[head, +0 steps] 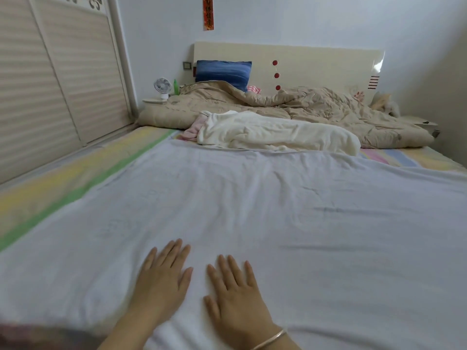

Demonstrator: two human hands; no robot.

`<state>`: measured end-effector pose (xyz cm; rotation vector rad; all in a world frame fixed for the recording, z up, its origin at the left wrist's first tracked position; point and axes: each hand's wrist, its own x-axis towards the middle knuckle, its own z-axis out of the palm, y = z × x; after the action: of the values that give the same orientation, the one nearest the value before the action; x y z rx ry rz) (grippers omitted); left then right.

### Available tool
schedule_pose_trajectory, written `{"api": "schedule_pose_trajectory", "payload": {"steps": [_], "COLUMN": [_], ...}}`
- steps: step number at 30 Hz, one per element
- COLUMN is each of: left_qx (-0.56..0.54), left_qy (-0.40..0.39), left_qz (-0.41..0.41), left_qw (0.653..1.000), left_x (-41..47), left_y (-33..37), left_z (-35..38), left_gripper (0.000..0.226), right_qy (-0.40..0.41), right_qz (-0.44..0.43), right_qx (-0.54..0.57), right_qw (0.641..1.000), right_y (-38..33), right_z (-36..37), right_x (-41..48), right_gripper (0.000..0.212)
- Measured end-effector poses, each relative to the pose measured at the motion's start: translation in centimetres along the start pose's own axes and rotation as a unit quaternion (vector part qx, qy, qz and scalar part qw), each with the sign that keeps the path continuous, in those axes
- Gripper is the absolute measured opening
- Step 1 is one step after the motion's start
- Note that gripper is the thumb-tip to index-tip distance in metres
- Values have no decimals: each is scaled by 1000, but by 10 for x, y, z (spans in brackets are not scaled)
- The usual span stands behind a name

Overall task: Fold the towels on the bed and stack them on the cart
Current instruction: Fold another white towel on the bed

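A large pale white towel (252,203) lies spread flat over the near half of the bed, lightly wrinkled. My left hand (163,276) and my right hand (235,296) both rest palm down on its near part, side by side, fingers straight and spread. A bracelet circles my right wrist. Farther back a crumpled cream towel (275,133) lies in a heap, with a pink towel (194,128) bunched at its left end. No cart is in view.
A striped pastel sheet (50,190) shows along the bed's left and far right. A beige quilt (316,107) and blue pillow (222,73) lie by the headboard. A wardrobe (50,84) stands left; a small fan (162,87) sits on the nightstand.
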<state>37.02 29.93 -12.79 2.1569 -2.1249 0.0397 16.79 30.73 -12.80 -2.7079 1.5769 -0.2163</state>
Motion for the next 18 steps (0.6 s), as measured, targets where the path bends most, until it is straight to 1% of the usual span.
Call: {"api": "schedule_pose_trajectory", "payload": {"steps": [1,3,4,5,6,8,10,12,15,16,18], "left_qx": [5,3,-1,7,10,9,-28,-109,-202,-211,-188], "left_qy": [16,15,20,34,32,42,44,55,83,87,93], "left_qz": [-10,-26,-30,-37,-48,-82,-136,-186,-208,-216,-234], "left_qw": [1000,1000,999,999,998,996,989,975,953,949,949], "left_x": [-9,-25,-24,-28,-35,-52,-61,-63,-63,-63,-66], "left_y": [-10,-36,-37,-47,-62,-97,-128,-153,-172,-175,-192], "left_z": [-4,-9,-12,-11,-11,-14,-18,-24,-39,-44,-55], "left_gripper": [73,71,73,76,78,72,59,49,40,39,39], "right_qy": [-1,13,19,16,7,8,2,10,17,15,12], "right_qz": [-1,4,8,10,6,-13,-29,-41,-52,-58,-83], "right_qx": [7,14,17,24,33,35,42,49,55,59,67], "right_qw": [1000,1000,1000,1000,999,999,999,998,997,996,994], "right_y": [-16,-52,-55,-66,-84,-122,-151,-179,-212,-218,-234], "right_z": [1,3,4,6,7,15,22,29,29,27,25], "right_x": [-1,-2,-3,-3,-1,6,15,29,50,56,66], "right_gripper": [59,60,61,62,63,69,73,72,72,73,76]}}
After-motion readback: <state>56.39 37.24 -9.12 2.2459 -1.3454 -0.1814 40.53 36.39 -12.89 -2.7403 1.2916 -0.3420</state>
